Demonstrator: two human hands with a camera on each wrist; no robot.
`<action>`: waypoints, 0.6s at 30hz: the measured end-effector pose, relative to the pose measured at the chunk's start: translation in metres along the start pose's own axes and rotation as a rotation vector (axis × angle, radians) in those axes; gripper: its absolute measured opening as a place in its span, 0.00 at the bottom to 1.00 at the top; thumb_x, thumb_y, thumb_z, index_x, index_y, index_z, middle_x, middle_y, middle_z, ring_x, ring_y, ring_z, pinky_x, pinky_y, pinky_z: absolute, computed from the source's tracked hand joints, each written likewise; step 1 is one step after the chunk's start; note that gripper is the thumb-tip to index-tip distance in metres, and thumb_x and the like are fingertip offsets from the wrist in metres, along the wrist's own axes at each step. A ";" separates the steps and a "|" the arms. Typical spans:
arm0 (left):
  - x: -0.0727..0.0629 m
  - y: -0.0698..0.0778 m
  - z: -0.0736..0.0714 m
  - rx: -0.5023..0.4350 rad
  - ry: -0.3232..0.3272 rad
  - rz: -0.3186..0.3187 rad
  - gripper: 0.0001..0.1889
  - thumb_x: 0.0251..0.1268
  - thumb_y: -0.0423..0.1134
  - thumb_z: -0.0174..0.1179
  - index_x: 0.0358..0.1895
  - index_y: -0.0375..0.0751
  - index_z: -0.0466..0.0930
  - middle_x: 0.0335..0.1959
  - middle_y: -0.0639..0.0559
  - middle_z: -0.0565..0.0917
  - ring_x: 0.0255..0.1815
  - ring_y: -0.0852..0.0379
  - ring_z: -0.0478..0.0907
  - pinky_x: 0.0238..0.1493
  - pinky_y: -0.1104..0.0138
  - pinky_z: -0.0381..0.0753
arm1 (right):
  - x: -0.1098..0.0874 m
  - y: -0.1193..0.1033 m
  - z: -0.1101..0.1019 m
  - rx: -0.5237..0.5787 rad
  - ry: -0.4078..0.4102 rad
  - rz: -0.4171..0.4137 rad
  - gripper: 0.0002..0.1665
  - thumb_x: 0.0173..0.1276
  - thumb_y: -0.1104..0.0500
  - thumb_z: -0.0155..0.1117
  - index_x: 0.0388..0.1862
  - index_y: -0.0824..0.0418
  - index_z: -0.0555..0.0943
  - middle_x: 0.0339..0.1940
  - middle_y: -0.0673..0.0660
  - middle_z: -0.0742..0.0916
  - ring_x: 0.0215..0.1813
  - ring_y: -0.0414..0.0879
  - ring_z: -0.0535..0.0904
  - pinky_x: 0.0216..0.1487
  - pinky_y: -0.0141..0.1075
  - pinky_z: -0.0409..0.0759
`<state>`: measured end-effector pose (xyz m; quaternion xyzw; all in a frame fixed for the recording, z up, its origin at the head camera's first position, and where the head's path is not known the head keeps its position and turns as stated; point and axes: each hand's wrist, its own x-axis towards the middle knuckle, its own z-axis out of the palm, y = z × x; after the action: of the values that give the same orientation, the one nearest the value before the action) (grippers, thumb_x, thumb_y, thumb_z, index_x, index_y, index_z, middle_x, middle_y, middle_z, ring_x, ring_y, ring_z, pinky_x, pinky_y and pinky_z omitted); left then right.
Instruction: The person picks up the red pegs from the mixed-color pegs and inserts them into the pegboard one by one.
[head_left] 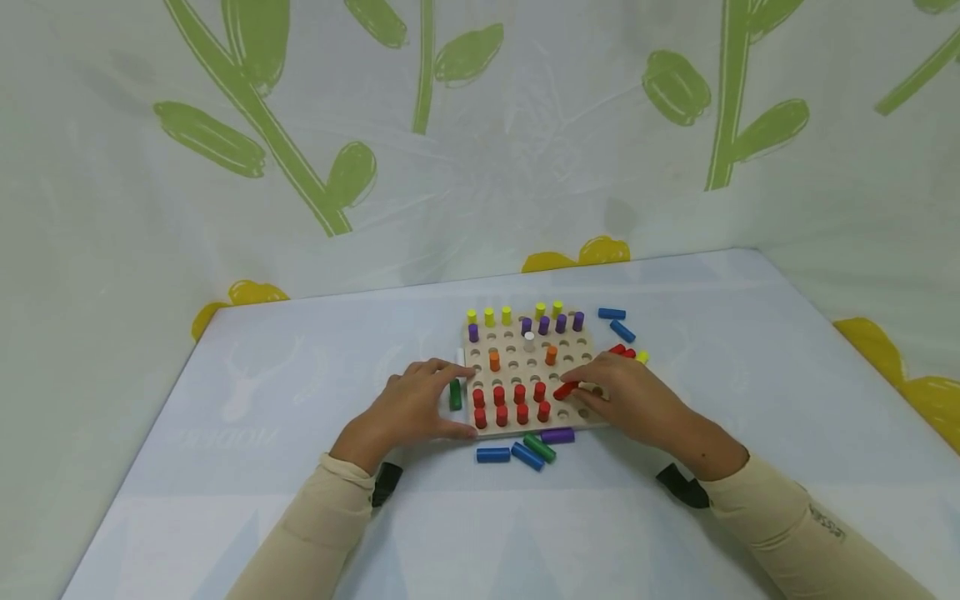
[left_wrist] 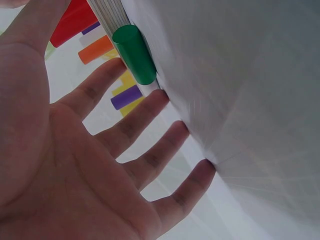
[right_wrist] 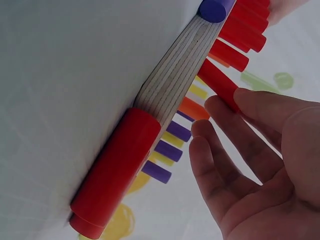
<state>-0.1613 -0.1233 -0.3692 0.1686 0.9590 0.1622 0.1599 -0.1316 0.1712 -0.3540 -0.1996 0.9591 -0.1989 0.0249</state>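
Note:
A wooden peg board lies on the table. Red pegs stand in its two nearest rows, yellow pegs and purple pegs in the far rows. Two orange pegs and a white peg stand between. My right hand pinches a tilted red peg between thumb and finger; in the right wrist view its lower end meets the board's top, but whether it sits in a hole I cannot tell. My left hand is spread along the board's left side, thumb by the near corner.
A loose green peg lies against the board's left side. In front lie blue pegs, a green peg and a purple peg. Two blue pegs lie at the back right. Loose red pegs rest beside the right edge.

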 end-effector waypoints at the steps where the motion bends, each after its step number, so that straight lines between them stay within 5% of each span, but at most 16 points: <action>1: 0.000 0.000 0.000 0.000 0.001 0.000 0.46 0.44 0.62 0.77 0.72 0.65 0.69 0.74 0.48 0.69 0.75 0.42 0.63 0.72 0.38 0.62 | 0.000 0.000 0.000 -0.003 -0.006 0.004 0.18 0.63 0.59 0.74 0.53 0.55 0.87 0.45 0.51 0.90 0.47 0.45 0.82 0.48 0.38 0.86; 12: 0.002 0.000 0.001 0.008 0.004 -0.008 0.46 0.44 0.62 0.77 0.72 0.63 0.69 0.73 0.47 0.69 0.75 0.42 0.63 0.71 0.36 0.63 | 0.016 0.002 -0.008 -0.010 -0.091 -0.063 0.14 0.64 0.61 0.72 0.50 0.57 0.88 0.45 0.52 0.91 0.46 0.46 0.84 0.47 0.39 0.86; 18: 0.001 0.001 0.000 0.004 -0.003 -0.009 0.47 0.44 0.62 0.77 0.72 0.63 0.69 0.74 0.46 0.69 0.75 0.41 0.63 0.71 0.36 0.63 | 0.020 -0.001 -0.008 0.040 -0.130 -0.023 0.15 0.65 0.60 0.72 0.51 0.57 0.88 0.48 0.54 0.91 0.51 0.49 0.85 0.49 0.38 0.86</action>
<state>-0.1618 -0.1217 -0.3687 0.1647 0.9599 0.1592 0.1619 -0.1508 0.1655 -0.3459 -0.2224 0.9490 -0.2051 0.0888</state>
